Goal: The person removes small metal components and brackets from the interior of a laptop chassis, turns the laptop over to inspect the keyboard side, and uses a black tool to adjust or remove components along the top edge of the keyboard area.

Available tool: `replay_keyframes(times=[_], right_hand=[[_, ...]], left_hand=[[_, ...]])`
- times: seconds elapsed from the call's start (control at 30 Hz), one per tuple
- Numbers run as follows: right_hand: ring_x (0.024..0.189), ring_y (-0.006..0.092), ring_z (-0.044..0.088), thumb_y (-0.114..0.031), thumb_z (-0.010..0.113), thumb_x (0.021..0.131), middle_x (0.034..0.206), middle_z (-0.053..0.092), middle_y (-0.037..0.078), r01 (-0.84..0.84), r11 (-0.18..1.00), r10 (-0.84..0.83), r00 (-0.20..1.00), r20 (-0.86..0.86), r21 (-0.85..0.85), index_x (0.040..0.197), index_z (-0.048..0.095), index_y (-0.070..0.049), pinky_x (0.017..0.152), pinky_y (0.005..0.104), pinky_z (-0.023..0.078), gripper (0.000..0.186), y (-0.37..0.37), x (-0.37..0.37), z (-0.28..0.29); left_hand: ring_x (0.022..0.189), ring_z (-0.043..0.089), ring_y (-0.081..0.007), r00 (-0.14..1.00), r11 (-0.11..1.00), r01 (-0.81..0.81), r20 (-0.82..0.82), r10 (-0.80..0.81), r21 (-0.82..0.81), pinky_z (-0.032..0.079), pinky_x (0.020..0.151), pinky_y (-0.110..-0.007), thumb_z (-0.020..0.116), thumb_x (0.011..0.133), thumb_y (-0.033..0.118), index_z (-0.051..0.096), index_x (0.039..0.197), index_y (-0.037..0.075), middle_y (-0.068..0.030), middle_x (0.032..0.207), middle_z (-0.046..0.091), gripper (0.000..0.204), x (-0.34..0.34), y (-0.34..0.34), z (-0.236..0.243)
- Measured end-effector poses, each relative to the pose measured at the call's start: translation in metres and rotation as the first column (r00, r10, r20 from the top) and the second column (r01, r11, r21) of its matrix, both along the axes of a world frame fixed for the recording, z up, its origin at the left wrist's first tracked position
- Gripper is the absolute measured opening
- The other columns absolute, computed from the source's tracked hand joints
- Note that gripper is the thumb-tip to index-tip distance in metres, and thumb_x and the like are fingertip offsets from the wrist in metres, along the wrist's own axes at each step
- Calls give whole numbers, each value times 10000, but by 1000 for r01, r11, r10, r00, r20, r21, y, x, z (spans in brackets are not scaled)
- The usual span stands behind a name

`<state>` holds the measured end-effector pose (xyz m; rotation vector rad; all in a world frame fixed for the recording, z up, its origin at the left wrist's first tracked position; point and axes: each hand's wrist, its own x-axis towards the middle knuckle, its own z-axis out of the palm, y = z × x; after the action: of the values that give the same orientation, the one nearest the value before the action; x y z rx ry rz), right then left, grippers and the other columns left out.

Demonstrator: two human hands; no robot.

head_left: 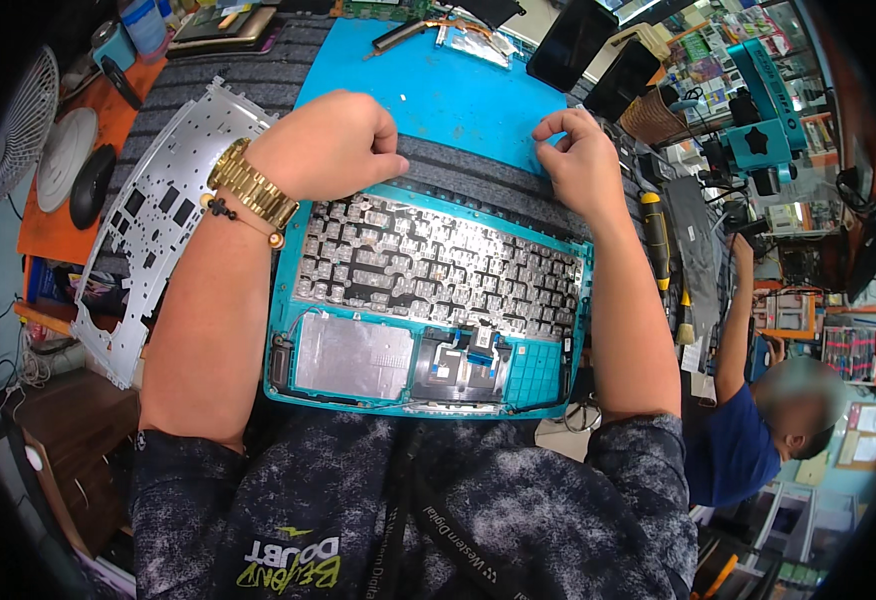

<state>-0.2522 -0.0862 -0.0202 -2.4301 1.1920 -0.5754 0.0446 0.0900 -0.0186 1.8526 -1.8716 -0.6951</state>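
A teal laptop palm-rest case [358, 397] lies inner side up in front of me, against my shirt. The metal back of its keyboard [438, 262] fills the upper part, with the touchpad's underside [463, 368] below. Over the case's upper left edge hovers my left hand [338, 148], its fingers curled in with the thumb beside them. Past the upper right corner is my right hand [580, 165], thumb and forefinger drawn together. Anything in either hand is too small or hidden to make out.
A perforated silver metal plate [148, 215] lies at the left. Beyond is a blue mat [358, 95] with a copper heat pipe assembly [473, 42]. Yellow-black screwdrivers [655, 240] and a brush [686, 318] lie right. A co-worker in blue [733, 450] reaches in there.
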Motion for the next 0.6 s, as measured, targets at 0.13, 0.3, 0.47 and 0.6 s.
replay_keyframes(times=[0.13,0.3,0.47,0.6], right_hand=[[913,267,735,-111,845,903,1193,748,117,11,998,-14,999,-47,-61,1020,825,-34,895,423,616,142,-8,2,-4],[915,264,736,-189,896,946,1226,763,120,29,997,-32,999,-41,-74,1039,843,-34,892,422,616,188,-11,-3,-3],[857,206,697,-187,858,1013,1227,779,94,27,994,-20,997,70,-102,1125,875,-37,845,378,598,188,-8,-11,4],[810,131,629,-161,837,1039,1192,773,48,39,997,-28,986,165,-68,1182,866,-40,788,314,555,190,9,-36,17]], left_hand=[[800,794,-325,1000,1000,-2,-8,2,-6,641,779,-460,885,1010,306,884,999,16,-177,884,831,290,-1,1,1],[764,771,-328,1000,999,6,-21,-7,-33,624,747,-464,882,1009,296,873,985,8,-182,853,812,290,0,0,-2],[734,747,-327,999,997,17,-29,-19,-72,603,716,-468,888,1001,293,852,955,-3,-184,823,789,301,2,0,-6],[710,727,-313,998,995,19,-63,-25,-97,590,697,-456,892,996,286,841,945,-9,-175,810,780,304,2,1,-9]])
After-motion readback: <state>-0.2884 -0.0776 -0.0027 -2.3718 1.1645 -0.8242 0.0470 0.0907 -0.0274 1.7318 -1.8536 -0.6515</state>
